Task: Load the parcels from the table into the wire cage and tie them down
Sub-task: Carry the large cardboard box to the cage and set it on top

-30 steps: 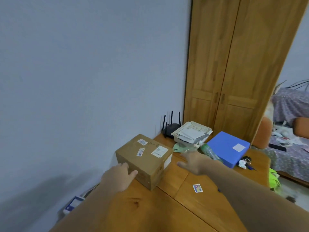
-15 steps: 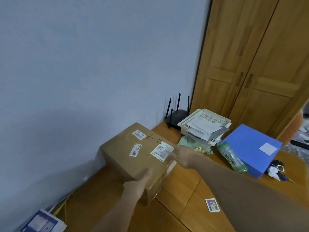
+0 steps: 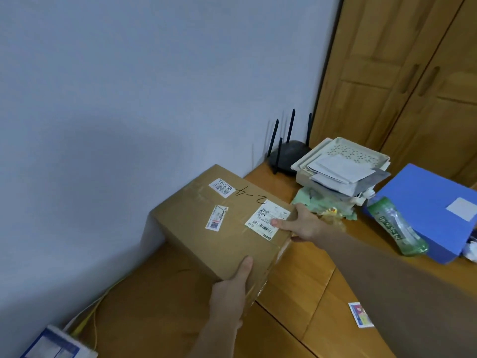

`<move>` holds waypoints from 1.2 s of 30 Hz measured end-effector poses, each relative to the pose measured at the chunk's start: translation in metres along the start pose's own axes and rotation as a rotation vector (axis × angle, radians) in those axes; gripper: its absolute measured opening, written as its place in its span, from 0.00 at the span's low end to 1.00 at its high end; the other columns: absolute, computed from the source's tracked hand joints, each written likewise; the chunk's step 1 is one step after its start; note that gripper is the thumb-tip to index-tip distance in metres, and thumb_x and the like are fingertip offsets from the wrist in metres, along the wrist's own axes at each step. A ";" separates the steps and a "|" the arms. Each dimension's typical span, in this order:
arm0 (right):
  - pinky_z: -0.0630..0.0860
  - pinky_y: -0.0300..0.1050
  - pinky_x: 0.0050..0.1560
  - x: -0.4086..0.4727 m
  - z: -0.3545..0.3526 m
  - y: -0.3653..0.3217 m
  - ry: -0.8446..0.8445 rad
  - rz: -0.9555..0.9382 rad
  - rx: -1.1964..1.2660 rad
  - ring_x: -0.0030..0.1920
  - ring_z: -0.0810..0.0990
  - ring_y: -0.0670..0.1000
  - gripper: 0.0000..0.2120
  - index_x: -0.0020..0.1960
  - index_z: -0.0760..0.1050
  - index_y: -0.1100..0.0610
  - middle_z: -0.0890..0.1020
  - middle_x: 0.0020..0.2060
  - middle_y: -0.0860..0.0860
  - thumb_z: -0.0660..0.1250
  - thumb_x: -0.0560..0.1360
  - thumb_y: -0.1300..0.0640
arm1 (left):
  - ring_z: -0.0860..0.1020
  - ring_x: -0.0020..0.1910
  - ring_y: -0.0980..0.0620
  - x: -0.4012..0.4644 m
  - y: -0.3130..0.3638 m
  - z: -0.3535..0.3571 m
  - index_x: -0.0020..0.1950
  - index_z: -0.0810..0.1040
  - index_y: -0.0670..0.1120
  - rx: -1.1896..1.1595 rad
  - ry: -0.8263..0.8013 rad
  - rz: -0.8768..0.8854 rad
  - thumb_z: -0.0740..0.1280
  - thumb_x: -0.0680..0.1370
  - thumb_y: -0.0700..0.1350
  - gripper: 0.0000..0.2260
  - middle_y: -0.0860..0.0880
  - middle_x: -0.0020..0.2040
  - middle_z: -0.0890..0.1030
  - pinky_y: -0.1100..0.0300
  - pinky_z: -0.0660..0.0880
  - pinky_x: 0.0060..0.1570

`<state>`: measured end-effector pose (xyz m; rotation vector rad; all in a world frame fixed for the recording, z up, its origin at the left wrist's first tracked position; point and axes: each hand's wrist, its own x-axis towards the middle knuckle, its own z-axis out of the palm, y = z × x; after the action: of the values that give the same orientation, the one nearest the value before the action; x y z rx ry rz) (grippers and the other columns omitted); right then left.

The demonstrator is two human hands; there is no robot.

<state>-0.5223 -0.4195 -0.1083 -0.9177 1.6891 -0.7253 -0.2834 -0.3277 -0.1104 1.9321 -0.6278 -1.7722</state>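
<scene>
Fingers of my left hand (image 3: pixel 228 293) grip the near corner of the box (image 3: pixel 222 223), thumb on top; my right hand (image 3: pixel 300 224) clamps its right edge, thumb pressed on the label (image 3: pixel 267 219). It sits on the counter (image 3: pixel 296 285) against the wall, with a router (image 3: pixel 287 155), tray (image 3: pixel 340 161), bottle (image 3: pixel 396 227) and folder (image 3: pixel 428 202) behind.
</scene>
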 end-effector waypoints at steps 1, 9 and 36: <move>0.79 0.35 0.30 0.000 0.000 -0.001 0.001 -0.002 0.026 0.43 0.83 0.44 0.43 0.68 0.63 0.53 0.80 0.50 0.45 0.83 0.61 0.46 | 0.74 0.52 0.41 0.002 0.000 0.001 0.67 0.67 0.44 -0.004 0.001 0.001 0.75 0.58 0.73 0.49 0.48 0.47 0.74 0.41 0.76 0.56; 0.82 0.47 0.41 0.001 0.001 -0.004 0.024 0.013 -0.024 0.52 0.80 0.51 0.48 0.71 0.61 0.53 0.78 0.56 0.49 0.83 0.60 0.41 | 0.75 0.54 0.39 0.009 -0.004 0.003 0.59 0.66 0.47 -0.015 0.017 0.032 0.75 0.60 0.73 0.41 0.46 0.51 0.75 0.39 0.76 0.58; 0.73 0.57 0.68 -0.429 -0.047 -0.046 0.212 -0.186 0.089 0.62 0.78 0.54 0.48 0.73 0.69 0.43 0.78 0.64 0.50 0.76 0.58 0.27 | 0.86 0.49 0.45 -0.288 0.021 -0.126 0.60 0.79 0.50 0.390 -0.289 0.396 0.83 0.46 0.69 0.47 0.48 0.49 0.88 0.51 0.84 0.42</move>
<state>-0.4830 -0.0775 0.1555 -0.9713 1.7543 -1.0457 -0.1801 -0.1694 0.1417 1.6270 -1.4405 -1.7703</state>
